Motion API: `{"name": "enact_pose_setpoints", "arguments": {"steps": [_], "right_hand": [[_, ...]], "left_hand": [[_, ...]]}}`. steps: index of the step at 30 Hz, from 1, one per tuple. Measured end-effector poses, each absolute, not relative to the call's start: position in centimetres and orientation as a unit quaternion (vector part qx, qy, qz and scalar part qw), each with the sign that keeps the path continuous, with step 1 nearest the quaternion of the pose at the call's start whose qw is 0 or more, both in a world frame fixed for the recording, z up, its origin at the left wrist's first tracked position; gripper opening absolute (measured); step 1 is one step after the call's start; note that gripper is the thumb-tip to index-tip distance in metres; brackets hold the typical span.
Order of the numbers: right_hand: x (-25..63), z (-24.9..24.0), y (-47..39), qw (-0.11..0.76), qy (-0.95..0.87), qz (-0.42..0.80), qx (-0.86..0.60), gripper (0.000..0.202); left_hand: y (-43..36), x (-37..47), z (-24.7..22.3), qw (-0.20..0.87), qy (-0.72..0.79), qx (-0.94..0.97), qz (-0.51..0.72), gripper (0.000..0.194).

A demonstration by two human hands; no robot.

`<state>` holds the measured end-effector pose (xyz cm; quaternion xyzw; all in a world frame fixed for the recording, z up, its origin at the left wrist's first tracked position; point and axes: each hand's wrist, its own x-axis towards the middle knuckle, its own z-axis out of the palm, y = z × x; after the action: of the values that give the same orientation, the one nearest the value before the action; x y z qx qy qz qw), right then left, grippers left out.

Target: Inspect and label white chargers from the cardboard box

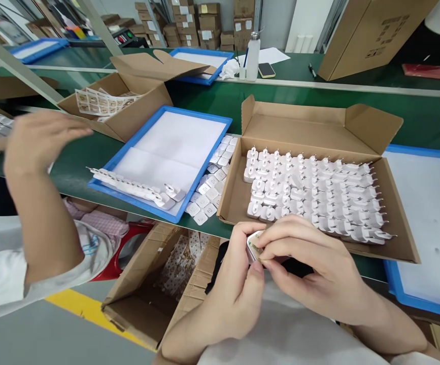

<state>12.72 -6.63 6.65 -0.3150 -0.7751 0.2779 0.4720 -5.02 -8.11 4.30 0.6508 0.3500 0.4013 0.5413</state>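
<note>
Close to my body, my left hand (238,284) is closed around a small white plastic casing (249,253). A beige sticker (257,243) with greenish print covers the face of the casing. The fingertips of my right hand (303,251) pinch at the sticker's edge, partly hiding it. Just beyond my hands, an open cardboard box (231,200) holds rows of white plastic pieces (311,192) with thin metal prongs. Flat white square pieces (210,190) marked with digits lie left of that box.
A blue-framed white tray (174,132) bears a row of white pieces; another blue-framed tray (433,218) is at right. Sticker sheets (101,104) fill a carton (128,119). A co-worker's arm (46,203) reaches in from the left. Below stands a scrap carton (139,299). A bottle (253,56) stands behind.
</note>
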Motion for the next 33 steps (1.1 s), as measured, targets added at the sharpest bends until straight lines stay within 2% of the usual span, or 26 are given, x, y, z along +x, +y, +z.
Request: {"name": "enact_pose_setpoints", "arguments": {"steps": [6, 25, 33], "right_hand": [[12.4, 6.72, -6.61, 0.475, -0.768, 0.292, -0.314, 0.014], [11.95, 6.57, -7.15, 0.446, -0.762, 0.33, -0.335, 0.014], [11.71, 6.78, -7.27, 0.441, -0.772, 0.324, -0.324, 0.014]], "left_hand": [[-8.11, -5.19, 4.23, 0.583, 0.334, 0.623, 0.401, 0.033], [-8.84, -5.32, 3.38, 0.586, 0.333, 0.581, 0.457, 0.032], [-8.93, -5.36, 3.99, 0.53, 0.356, 0.62, 0.456, 0.028]]}}
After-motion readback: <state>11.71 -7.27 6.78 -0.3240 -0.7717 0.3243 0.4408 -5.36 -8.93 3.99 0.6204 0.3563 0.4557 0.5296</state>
